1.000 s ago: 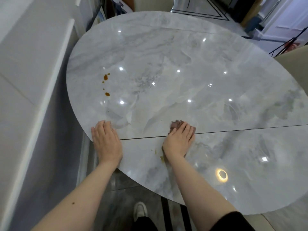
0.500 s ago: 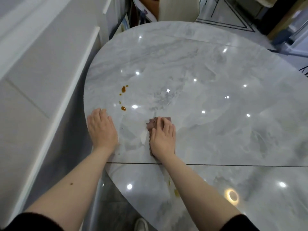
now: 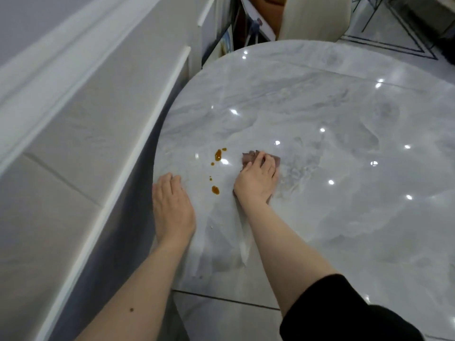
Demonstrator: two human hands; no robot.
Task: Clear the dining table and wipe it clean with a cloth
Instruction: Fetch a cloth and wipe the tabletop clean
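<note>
Glossy grey marble desk (image 3: pixel 344 230), round-edged, close against pale wall panelling. Left hand (image 3: pixel 172 207) flat with fingers together near the rim, likely bracing; right hand (image 3: pixel 257 180) spread, pressing brown folded cloth (image 3: pixel 248 157). Just beyond and left, amber sauce drops (image 3: pixel 216 168) unwiped, probably next.

The dining table (image 3: pixel 332 217) has a glossy, polished grey-white marble-look top, mirror-smooth and dotted with bright light reflections. Near its left edge sit wet, shiny amber-brown drops (image 3: pixel 215 189). Just right of them, a soft, matt brownish cloth (image 3: pixel 248 157) lies crumpled on the table.
</note>
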